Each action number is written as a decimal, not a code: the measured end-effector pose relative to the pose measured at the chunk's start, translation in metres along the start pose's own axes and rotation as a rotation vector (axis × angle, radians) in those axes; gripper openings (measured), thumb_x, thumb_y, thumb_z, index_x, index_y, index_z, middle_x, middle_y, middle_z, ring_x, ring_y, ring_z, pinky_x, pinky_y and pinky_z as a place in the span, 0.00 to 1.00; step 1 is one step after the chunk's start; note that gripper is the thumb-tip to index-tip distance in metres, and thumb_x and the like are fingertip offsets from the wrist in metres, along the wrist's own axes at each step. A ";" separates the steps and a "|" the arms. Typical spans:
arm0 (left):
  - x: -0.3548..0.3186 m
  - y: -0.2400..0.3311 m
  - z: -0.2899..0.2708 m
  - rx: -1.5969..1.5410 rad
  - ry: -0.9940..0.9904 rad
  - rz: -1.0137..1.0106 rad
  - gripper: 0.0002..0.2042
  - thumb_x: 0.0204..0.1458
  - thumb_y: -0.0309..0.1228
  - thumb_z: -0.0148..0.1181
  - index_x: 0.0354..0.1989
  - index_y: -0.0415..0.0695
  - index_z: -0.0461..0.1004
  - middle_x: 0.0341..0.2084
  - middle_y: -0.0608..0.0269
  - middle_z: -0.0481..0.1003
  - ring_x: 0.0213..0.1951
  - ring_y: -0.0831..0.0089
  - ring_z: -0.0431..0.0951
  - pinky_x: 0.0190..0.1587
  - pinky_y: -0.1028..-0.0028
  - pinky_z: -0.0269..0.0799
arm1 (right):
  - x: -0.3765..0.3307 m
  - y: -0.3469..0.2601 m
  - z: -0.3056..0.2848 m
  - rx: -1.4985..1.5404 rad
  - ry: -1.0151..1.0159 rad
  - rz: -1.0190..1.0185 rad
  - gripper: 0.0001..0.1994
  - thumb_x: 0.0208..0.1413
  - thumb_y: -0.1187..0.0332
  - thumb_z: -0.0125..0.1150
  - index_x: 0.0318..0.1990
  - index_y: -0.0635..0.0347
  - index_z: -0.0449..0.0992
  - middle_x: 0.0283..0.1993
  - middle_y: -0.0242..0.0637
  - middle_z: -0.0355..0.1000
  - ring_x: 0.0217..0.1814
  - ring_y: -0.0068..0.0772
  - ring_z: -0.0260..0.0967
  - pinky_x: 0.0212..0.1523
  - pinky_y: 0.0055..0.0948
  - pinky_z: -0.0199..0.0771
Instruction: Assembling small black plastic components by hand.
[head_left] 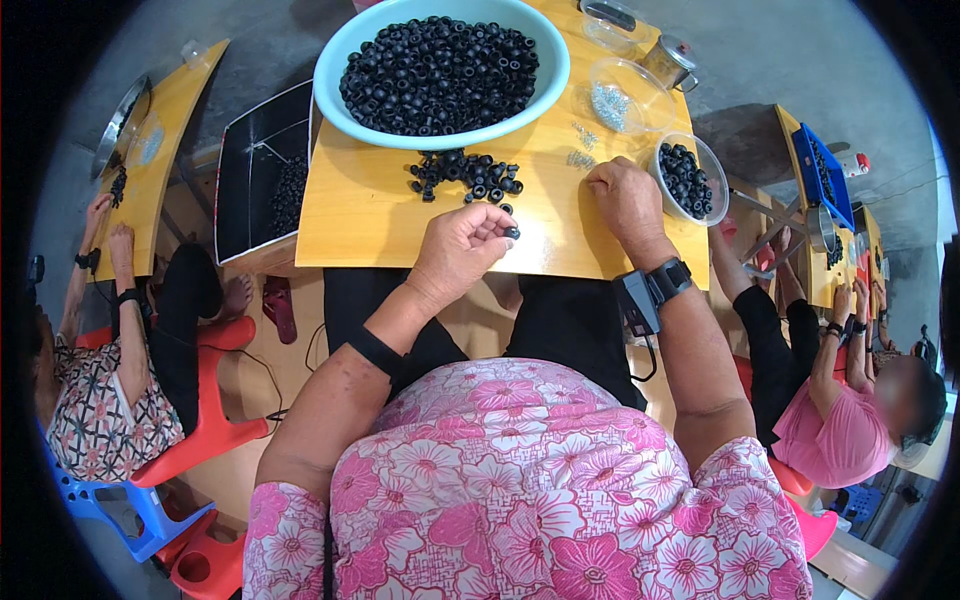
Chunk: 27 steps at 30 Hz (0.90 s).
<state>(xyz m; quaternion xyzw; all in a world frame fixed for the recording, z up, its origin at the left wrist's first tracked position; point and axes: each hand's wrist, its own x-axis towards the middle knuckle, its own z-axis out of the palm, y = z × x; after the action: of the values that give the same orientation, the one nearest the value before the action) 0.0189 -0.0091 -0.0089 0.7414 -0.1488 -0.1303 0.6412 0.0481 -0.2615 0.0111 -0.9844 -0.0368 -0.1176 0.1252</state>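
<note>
Ring (512,232): small, black, round, rubbery-looking.

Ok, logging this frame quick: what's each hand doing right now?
Left hand: closed, pinching a small black ring at the fingertips.
Right hand: curled, knuckles up, resting on the wooden table; whether it holds anything cannot be told.

A grey concrete floor (760,70) runs beneath a row of small yellow wooden benches in a daylit workroom. The centre bench (370,215) stands between a second bench (175,120) to the left and a third (815,250) to the right. Red plastic stools (215,400) and a blue one (120,500) sit on the floor at lower left, where other seated people work.
</note>
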 end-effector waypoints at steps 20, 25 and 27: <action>-0.009 0.006 -0.005 0.182 -0.152 0.187 0.07 0.40 0.20 0.64 0.29 0.42 0.78 0.22 0.67 0.75 0.23 0.82 0.74 0.28 0.81 0.72 | -0.020 -0.071 0.022 0.620 -0.088 -0.186 0.10 0.44 0.77 0.64 0.37 0.61 0.79 0.31 0.39 0.72 0.29 0.32 0.73 0.32 0.28 0.73; -0.015 0.005 -0.002 0.188 -0.145 0.232 0.06 0.40 0.21 0.64 0.29 0.42 0.78 0.22 0.67 0.74 0.22 0.80 0.73 0.28 0.81 0.72 | -0.027 -0.076 0.019 0.673 -0.063 -0.196 0.11 0.43 0.77 0.65 0.37 0.59 0.80 0.30 0.38 0.71 0.28 0.34 0.72 0.31 0.28 0.73; -0.016 0.006 -0.002 0.174 -0.142 0.226 0.06 0.40 0.21 0.64 0.28 0.43 0.78 0.23 0.66 0.74 0.22 0.80 0.73 0.28 0.81 0.72 | -0.025 -0.078 0.018 0.660 -0.051 -0.246 0.11 0.43 0.77 0.65 0.37 0.58 0.80 0.29 0.37 0.70 0.28 0.36 0.71 0.30 0.29 0.72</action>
<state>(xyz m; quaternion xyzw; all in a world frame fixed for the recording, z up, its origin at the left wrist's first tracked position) 0.0043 -0.0020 -0.0027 0.7617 -0.2868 -0.0958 0.5730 0.0195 -0.1824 0.0066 -0.8816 -0.1945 -0.0888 0.4207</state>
